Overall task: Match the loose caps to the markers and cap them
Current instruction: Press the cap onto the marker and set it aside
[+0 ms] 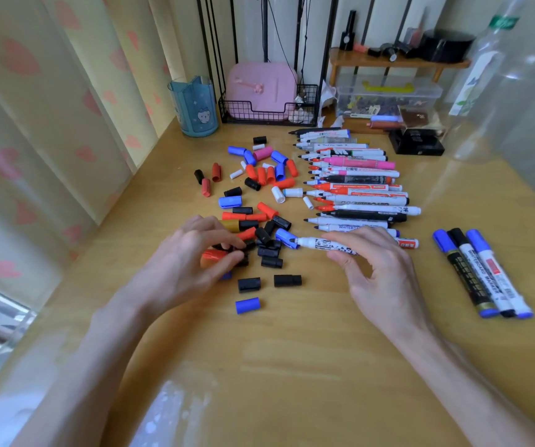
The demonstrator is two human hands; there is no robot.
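Wood-grain table [291, 350] carries all task items in the head view. The right hand [372, 262] grips a white marker [317, 245], fingers on the far side of the barrel and thumb on the near side. The marker lies flat, its tip end pointing to 9 o'clock of this hand. A blue cap [287, 238] sits on that tip, touching black caps of the heap.

The left hand [195, 256] is curled over the near end of the loose caps [259, 179] and pinches a red cap [213, 254] between thumb and fingers. The heap extends from this hand toward 12 o'clock. A stray blue cap [247, 305] lies at 5 o'clock of the left hand, apart from it.

A row of uncapped markers [356, 191] lies at 12 o'clock of the right hand, tips pointing to 9 o'clock. Three capped markers [482, 272] lie side by side at 3 o'clock of the right hand, well apart from it.

A blue pen cup [195, 108] and a wire basket [269, 116] stand at the far edge of the table.
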